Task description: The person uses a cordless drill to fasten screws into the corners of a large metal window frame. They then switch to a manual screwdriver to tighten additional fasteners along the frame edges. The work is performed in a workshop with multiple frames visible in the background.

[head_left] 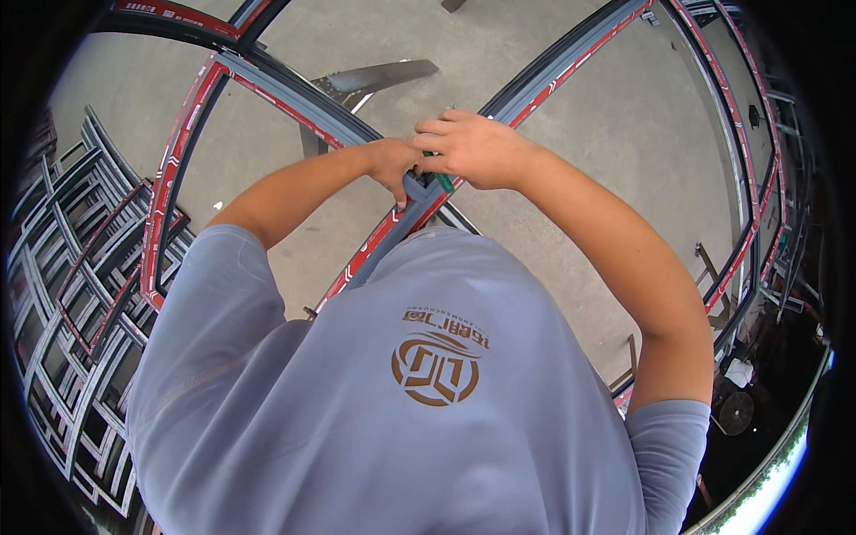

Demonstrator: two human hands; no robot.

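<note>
Grey window-frame bars (526, 105) with red protective film cross in front of my body. My left hand (390, 168) is bent over the frame where the bars meet, its thumb pointing down along the bar. Close beside it, my right hand (477, 150) has curled fingers around a slim object with a green part (443, 181). Most of that object is hidden under my fingers, so its kind does not show. A dark gap or fitting (417, 176) lies at the joint between both hands.
Under the bars stands a dark metal support (379, 78) on the concrete floor (615, 134). Stacked frames (85, 267) lean at the left. More red-filmed frame members (740, 178) curve along the right, near a round dark object (736, 413).
</note>
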